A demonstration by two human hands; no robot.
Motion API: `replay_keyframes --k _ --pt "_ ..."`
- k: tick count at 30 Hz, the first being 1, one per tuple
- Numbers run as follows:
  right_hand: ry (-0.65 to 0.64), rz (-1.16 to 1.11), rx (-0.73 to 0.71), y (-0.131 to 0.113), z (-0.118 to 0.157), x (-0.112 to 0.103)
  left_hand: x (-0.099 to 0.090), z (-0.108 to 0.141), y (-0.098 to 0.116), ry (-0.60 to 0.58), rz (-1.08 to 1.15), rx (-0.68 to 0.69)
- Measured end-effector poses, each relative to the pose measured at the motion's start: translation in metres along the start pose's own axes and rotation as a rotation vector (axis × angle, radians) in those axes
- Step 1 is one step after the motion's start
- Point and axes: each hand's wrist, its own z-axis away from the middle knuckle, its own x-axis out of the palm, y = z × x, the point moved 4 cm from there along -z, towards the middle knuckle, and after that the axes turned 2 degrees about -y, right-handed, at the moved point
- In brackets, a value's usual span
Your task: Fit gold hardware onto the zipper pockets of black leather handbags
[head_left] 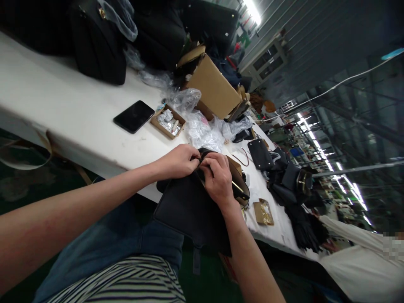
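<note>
A black handbag [192, 210] lies across the table's front edge, its flat side facing me and a small tab hanging from it. At its upper edge, my left hand [183, 161] pinches the black material with thumb and fingers. Close beside it, my right hand [218, 176] is also closed on the bag's edge, the fingertips of both hands nearly meeting. Whatever small part lies between the fingertips is hidden. To the right of my right hand, the bag's tan lining and a gold zipper [238, 187] show at an opening.
On the white table [91, 130] lie a black phone [134, 116] and a small box of metal parts [168, 121]. Behind are clear plastic wrap [203, 132], a cardboard box [213, 86] and black bags [97, 46]. Rightward are another small box [263, 212], more bags and a person in white [356, 261].
</note>
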Motion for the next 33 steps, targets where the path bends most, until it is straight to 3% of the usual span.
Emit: replay_keyframes --k 10,22,33 --pt "0.001 -0.042 0.041 -0.0064 -0.0048 -0.0028 -0.0019 0.0012 -0.0004 -0.005 -0.022 0.011" --pt "-0.066 -0.006 -0.031 -0.0067 -0.0073 -0.0012 -0.0004 0.0025 -0.0031 -0.009 -0.068 0.018" --pt "-0.009 -0.049 0.056 -0.0089 -0.0051 -0.0021 -0.0024 0.0015 0.0002 -0.065 -0.091 0.003"
